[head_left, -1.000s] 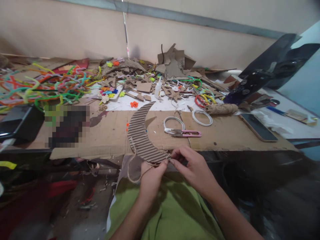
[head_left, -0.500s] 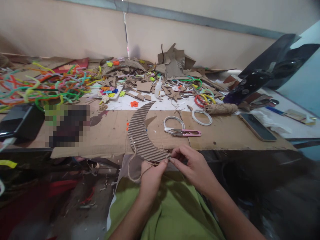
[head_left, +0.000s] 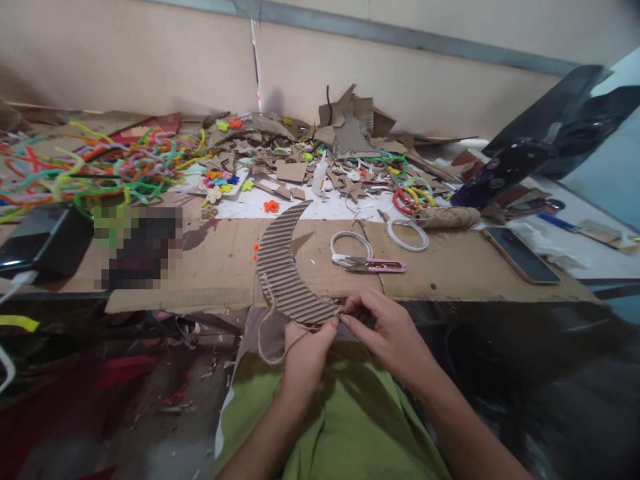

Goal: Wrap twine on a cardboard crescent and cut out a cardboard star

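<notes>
Left hand (head_left: 307, 350) grasps lower end of corrugated crescent (head_left: 281, 267), thumb on top. Right hand (head_left: 383, 327) has fingers pinched together at crescent's lower tip; cannot tell whether on twine or cardboard. Crescent at front edge of cardboard-covered surface (head_left: 200, 287), above lap. Twine (head_left: 263, 340) loops from its outer edge toward left hand. Pink-handled snips (head_left: 383, 266) lie beyond right hand, touching white ring (head_left: 334, 245).

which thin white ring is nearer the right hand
The left white ring, with pink-handled metal snips at its near edge; the right white ring lies farther back.
</notes>
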{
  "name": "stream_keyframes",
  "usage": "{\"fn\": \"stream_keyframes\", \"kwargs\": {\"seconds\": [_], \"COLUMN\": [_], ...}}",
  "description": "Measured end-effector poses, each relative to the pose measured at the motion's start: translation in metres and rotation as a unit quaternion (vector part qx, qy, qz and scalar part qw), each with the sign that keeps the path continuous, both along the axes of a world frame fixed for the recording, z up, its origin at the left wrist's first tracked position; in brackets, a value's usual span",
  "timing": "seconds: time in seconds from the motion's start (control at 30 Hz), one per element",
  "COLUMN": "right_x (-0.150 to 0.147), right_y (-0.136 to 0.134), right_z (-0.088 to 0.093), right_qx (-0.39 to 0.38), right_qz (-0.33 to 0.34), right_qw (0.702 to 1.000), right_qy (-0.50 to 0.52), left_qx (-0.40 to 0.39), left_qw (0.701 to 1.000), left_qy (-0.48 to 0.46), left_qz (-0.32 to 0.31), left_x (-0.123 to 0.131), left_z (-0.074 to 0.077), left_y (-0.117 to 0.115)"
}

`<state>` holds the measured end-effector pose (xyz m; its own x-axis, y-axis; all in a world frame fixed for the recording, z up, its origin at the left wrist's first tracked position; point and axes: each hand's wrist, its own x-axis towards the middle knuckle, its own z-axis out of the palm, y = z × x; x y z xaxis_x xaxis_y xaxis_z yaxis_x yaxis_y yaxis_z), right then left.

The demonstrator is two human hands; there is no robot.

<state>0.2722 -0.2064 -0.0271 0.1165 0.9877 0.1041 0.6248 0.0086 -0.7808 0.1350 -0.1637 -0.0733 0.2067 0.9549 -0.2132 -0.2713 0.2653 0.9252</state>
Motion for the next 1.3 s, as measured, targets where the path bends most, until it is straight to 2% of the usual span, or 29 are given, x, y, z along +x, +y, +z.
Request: {"fn": "stream_keyframes", "kwargs": {"seconds": [0.2,0.57,0.93,1.3], "right_x": [0.0,0.0007,-0.0016,-0.0007], "right_y": [-0.0008,-0.0016,0.0004,0.0007], "right_z": [-0.0006,-0.0014,-0.0027,-0.0016], "right_qx": [0.013,0.006,0.007,-0.005], "right_qz": [-0.003,-0.015,-0.019,-0.014], "right_qw": [1.0,1.0,1.0,1.0], "right_qy": [-0.017,-0.005,-0.01,-0.008], "left_qx": [-0.019,-0.024,-0.041,-0.036], "left_qw": [1.0,0.998,0.998,0.999], "left_qy": [-0.01,-0.053,-0.048,-0.034], "left_qz": [-0.001,-0.009,-0.003,-0.001], "left_x": [0.0009,0.0023,0.0028,0.0021], "left_z": [0.0045,-0.0041,0.0029,-0.0044], "left_y": [-0.0001,-0.0042,-0.0044,-0.0057]}}
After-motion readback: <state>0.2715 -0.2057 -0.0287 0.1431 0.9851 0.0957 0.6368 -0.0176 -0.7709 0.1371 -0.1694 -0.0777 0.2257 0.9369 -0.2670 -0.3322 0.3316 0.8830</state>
